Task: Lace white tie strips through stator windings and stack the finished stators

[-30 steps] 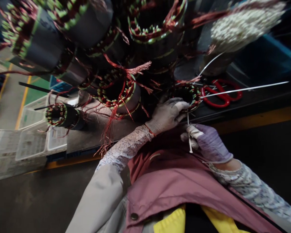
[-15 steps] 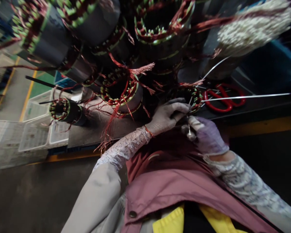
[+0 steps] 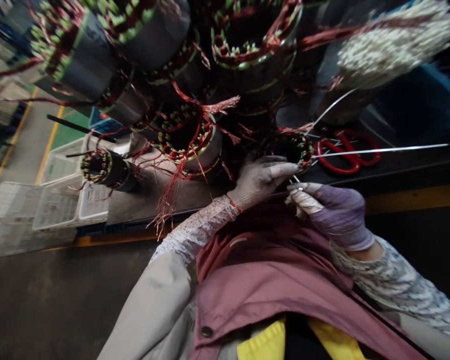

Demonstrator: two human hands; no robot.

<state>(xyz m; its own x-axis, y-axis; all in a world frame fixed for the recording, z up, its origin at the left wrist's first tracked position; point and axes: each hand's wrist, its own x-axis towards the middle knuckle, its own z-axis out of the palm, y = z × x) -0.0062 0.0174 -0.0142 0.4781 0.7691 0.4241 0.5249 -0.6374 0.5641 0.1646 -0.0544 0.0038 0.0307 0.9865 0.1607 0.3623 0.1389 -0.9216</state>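
My left hand [image 3: 260, 179], in a grey glove, grips the near side of a small stator [image 3: 307, 150] with copper windings, its fingers across the rim. Just right of it my right hand [image 3: 332, 212], in a purple glove with pale fingertips, is closed in a pinch on a thin white cord [image 3: 296, 179]. That cord runs from the stator's near rim into the fingers; its end is hidden. Other white strands lead off from the stator's right side. Red-handled scissors [image 3: 339, 160] lie close by on the bench.
Larger stators [image 3: 195, 142] with loose copper leads are crowded and stacked at the left and back. A small dark stator [image 3: 107, 170] lies at the bench's left end. White crates [image 3: 56, 205] stand beyond it. A thick white cord bundle [image 3: 393, 47] and blue bin [image 3: 427, 100] are at back right.
My right hand has drawn back to the right and slightly down, away from the stator, with the white cord in its fingers. My left fingers have straightened a little on the rim.
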